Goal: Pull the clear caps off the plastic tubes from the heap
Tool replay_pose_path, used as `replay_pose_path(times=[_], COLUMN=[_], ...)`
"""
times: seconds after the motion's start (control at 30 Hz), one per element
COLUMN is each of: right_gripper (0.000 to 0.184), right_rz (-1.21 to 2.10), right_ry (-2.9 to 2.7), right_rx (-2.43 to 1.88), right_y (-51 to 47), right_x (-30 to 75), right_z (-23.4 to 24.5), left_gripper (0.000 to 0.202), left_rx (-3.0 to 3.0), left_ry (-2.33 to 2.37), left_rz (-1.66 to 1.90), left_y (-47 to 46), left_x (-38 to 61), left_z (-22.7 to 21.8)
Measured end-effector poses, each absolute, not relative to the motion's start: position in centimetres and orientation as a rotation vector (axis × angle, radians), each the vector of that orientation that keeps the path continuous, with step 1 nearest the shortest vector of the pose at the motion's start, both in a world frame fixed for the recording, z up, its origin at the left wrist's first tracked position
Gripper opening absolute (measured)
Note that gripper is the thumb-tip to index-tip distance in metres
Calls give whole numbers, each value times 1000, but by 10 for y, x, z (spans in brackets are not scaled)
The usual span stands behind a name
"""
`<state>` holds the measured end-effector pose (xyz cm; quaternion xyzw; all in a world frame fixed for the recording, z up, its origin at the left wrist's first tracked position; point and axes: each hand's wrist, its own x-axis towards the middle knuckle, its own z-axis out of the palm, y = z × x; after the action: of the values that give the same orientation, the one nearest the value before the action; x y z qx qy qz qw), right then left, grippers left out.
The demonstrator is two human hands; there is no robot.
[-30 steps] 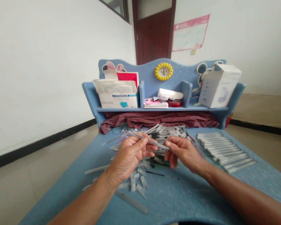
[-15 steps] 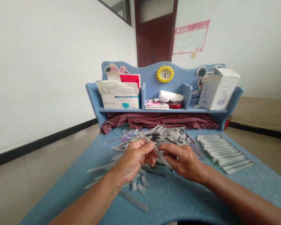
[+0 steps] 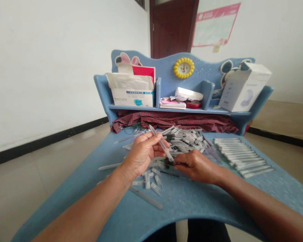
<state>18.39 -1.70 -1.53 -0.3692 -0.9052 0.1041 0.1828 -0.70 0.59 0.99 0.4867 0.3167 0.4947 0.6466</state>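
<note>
My left hand [image 3: 142, 153] is closed on a pen [image 3: 162, 145] with a clear barrel, pinching it between thumb and fingers. The pen slants down to the right, over the table. At its lower end my right hand [image 3: 199, 167] has its fingers pressed together; what they grip is hidden. Behind both hands spreads a heap of clear pen parts [image 3: 190, 138], with some black pieces among them. Several clear pen caps [image 3: 147, 180] lie below my left hand, and one loose pen barrel [image 3: 147, 198] rests nearer the table's front edge.
On the right of the blue table [image 3: 197, 205] several assembled-looking pens [image 3: 242, 158] lie side by side. A checked cloth [image 3: 171, 121] is bunched under the shelf [image 3: 146, 108]. The shelf holds a mask box [image 3: 131, 95], papers and a white box [image 3: 244, 89].
My right hand has closed its fingers and come to the pen's lower end. The pen stays in my left hand. The camera view has tipped downward.
</note>
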Motion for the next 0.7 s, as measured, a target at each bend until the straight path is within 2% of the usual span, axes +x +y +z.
replay_pose_path(times=[0.17, 0.47, 0.7], right_gripper=[23, 37, 31], right_rz=[232, 87, 224], right_ry=[-2750, -2808, -2875], right_rx=[-1024, -1369, -1496], right_y=[-32, -34, -30], right_x=[159, 114, 102], right_z=[-9, -8, -3], left_gripper=[16, 24, 24], left_rx=[1105, 1166, 1219], left_ry=[769, 781, 770], left_rz=[1154, 1143, 1104], left_y=[6, 6, 1], left_x=[-7, -10, -9], left_z=[8, 8, 12])
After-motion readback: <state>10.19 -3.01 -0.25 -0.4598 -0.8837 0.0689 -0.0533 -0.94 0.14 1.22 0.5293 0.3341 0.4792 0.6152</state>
